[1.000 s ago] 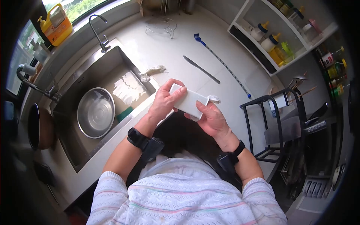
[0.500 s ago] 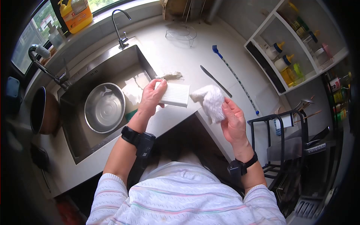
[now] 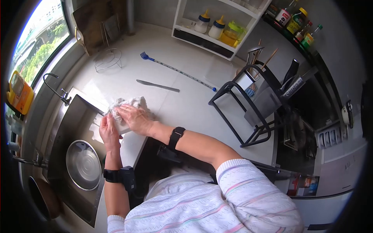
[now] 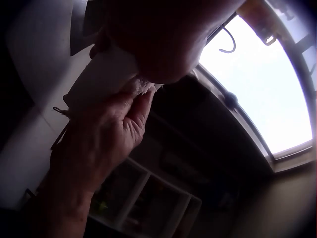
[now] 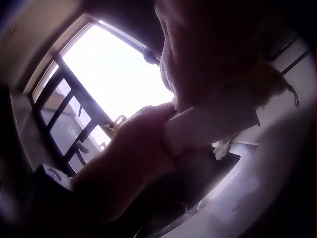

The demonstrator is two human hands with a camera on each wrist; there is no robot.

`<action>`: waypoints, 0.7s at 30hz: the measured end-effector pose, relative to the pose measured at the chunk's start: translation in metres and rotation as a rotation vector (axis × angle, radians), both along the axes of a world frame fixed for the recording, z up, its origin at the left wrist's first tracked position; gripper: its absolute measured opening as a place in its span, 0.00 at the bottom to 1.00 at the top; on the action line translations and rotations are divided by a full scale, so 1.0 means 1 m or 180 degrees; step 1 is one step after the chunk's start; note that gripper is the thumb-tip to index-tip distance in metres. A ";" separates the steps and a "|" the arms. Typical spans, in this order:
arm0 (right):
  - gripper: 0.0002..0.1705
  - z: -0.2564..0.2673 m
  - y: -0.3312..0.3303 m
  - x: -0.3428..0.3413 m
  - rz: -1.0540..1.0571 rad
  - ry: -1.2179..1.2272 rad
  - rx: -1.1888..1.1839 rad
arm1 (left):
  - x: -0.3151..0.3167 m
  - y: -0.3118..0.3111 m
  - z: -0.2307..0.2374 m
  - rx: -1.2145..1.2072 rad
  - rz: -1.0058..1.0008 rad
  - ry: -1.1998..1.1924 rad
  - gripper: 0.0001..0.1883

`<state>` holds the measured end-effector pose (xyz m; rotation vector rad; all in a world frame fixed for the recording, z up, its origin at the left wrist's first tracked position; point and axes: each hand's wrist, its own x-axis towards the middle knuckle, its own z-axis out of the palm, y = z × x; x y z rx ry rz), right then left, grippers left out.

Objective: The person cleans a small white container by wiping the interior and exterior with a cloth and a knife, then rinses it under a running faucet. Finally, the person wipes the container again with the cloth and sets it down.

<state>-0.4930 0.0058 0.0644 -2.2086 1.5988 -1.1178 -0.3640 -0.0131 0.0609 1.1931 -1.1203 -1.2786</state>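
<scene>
Over the counter's front edge beside the sink, my left hand [image 3: 110, 134] grips a white rectangular block [image 5: 213, 121] between thumb and fingers. My right hand [image 3: 136, 119] lies across it, holding a bunched white fluffy cloth [image 3: 138, 102] against the block. Most of the block is hidden under the cloth and fingers in the head view. Its smooth pale side shows in the right wrist view. In the left wrist view, a tuft of the cloth sticks out at the right hand's fingertips.
A metal basin [image 3: 83, 165] sits in the sink [image 3: 58, 151]. On the counter lie a knife [image 3: 157, 85] and a blue-ended back scratcher [image 3: 180, 73], with a round wire stand [image 3: 108, 60] further back. A black rack [image 3: 223, 132] stands to the right.
Both hands held the block at first; then the right hand held the cloth off to the right. Now the cloth lies against the block, and the head view has turned right.
</scene>
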 end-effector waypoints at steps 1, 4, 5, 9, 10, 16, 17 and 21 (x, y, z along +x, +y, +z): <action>0.22 0.002 0.005 0.001 0.0006 -0.0073 -0.0032 | 0.001 -0.002 0.002 0.0006 -0.0003 -0.0010 0.15; 0.21 -0.002 0.022 0.008 -0.0051 0.0041 -0.0487 | 0.007 -0.010 -0.002 0.0082 0.0001 0.0108 0.16; 0.19 -0.005 0.030 0.010 0.0032 0.0163 -0.0624 | 0.010 -0.013 -0.004 0.0148 0.0035 0.0165 0.16; 0.14 -0.004 0.030 -0.006 0.0135 0.0227 -0.0718 | 0.011 -0.012 -0.006 0.0261 0.0051 0.0183 0.16; 0.14 -0.003 0.031 -0.012 0.0188 0.0160 -0.0681 | 0.010 -0.009 -0.004 0.0237 0.0031 0.0116 0.16; 0.10 0.023 0.030 -0.027 -0.0118 -0.1024 -0.0231 | 0.010 0.000 0.011 0.0306 0.0009 0.0299 0.17; 0.09 0.035 0.031 -0.031 -0.0412 -0.1549 0.0311 | 0.010 0.002 0.015 0.0309 -0.0005 0.0289 0.17; 0.15 0.027 0.030 -0.042 0.0487 -0.3772 0.1581 | 0.009 0.003 0.022 0.0310 0.0191 0.0417 0.18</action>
